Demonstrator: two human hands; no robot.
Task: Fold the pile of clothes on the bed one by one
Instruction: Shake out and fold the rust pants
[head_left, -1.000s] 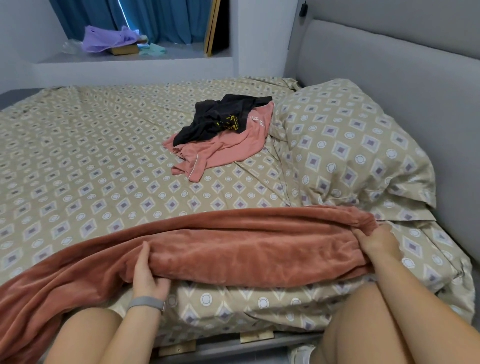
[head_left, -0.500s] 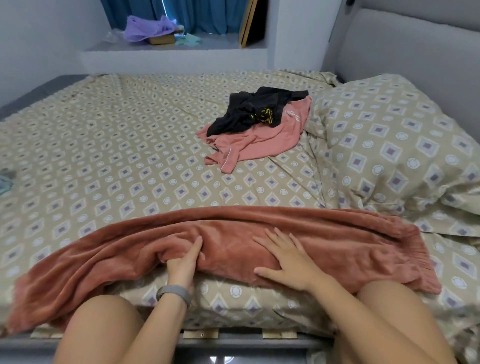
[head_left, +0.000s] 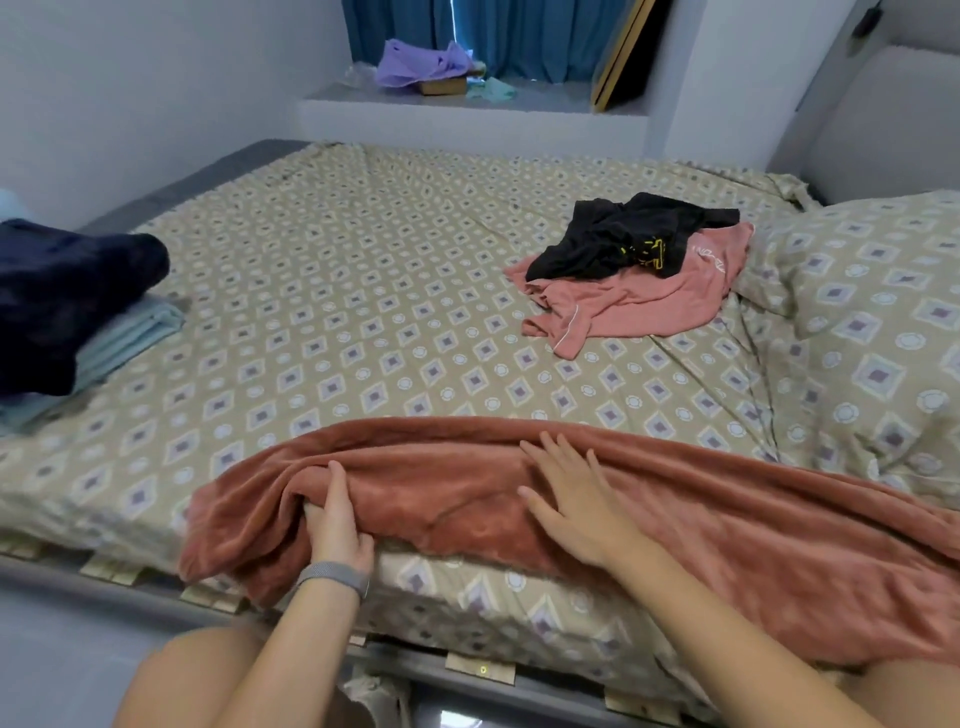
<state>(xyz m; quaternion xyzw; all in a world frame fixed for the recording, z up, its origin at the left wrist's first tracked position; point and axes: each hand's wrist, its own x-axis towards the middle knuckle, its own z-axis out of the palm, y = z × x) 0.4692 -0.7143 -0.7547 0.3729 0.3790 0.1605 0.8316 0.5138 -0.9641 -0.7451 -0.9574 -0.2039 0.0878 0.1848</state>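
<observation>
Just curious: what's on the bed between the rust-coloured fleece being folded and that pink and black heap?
Nothing: in the head view only bare patterned sheet separates the fleece from the heap.

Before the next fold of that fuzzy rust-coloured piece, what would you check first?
1. Left hand has a grip on the rust fleece garment: ok, fingers curl round a bunched edge.
2. Right hand flattens the fleece: ok, fingers spread on top.
3. Garment lies smooth: not ok, it is bunched at the left hand.
4. Whole garment in sight: cannot tell, its right end leaves the frame.
5. Bedsheet beyond it free for folding: ok.
6. Other clothes apart: ok, the black garment on the pink top and the folded stack lie away.
</observation>
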